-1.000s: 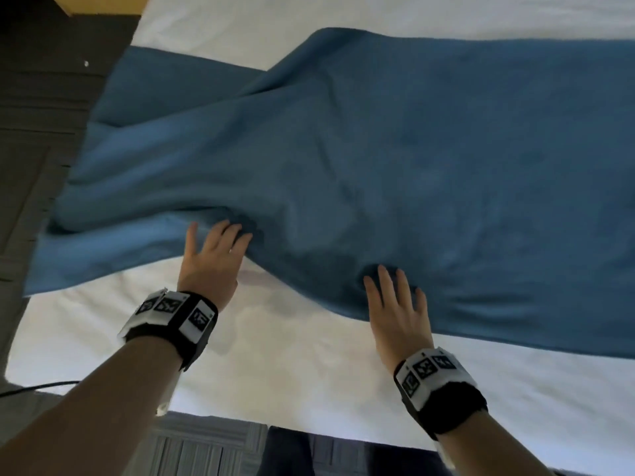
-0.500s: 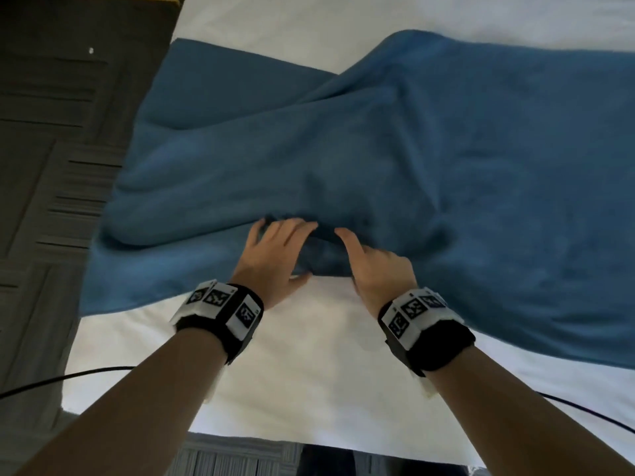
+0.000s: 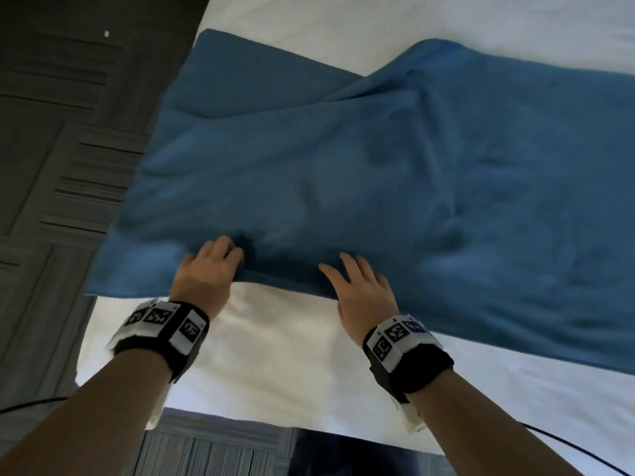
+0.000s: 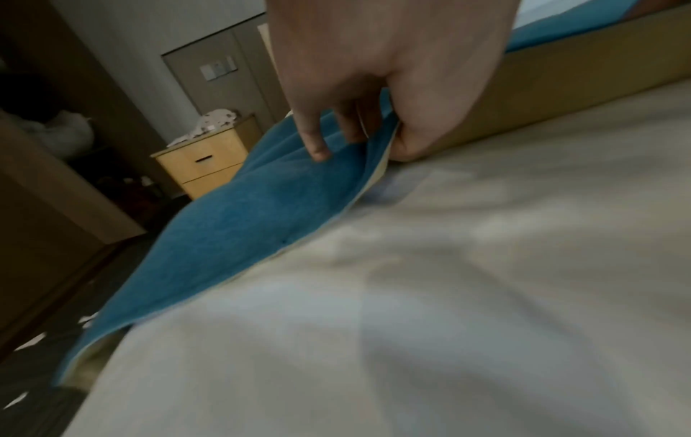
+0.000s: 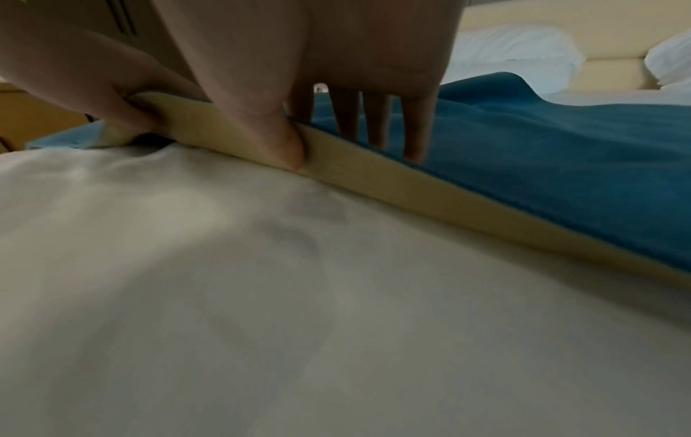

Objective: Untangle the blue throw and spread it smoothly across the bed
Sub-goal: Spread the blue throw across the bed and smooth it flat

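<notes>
The blue throw (image 3: 378, 166) lies rumpled across the white bed (image 3: 281, 365), its left end folded over and hanging off the bed's left side. My left hand (image 3: 220, 262) grips the throw's near edge, fingers curled over the top; in the left wrist view the left hand (image 4: 359, 145) pinches the lifted edge of the throw (image 4: 232, 213). My right hand (image 3: 357, 280) holds the same edge further right. In the right wrist view the right hand (image 5: 336, 147) has its thumb against the cream underside and its fingers on the throw's blue top (image 5: 542, 165).
Dark carpeted floor (image 3: 51, 201) runs along the bed's left side. A light wooden nightstand (image 4: 202, 159) stands beyond the bed. White pillows (image 5: 516, 50) lie against the headboard. A black cable (image 3: 567, 444) trails at the near right.
My hands lay flat at the throw's edge, then came close together. Now they are a little further apart, each holding the near edge, which is slightly raised.
</notes>
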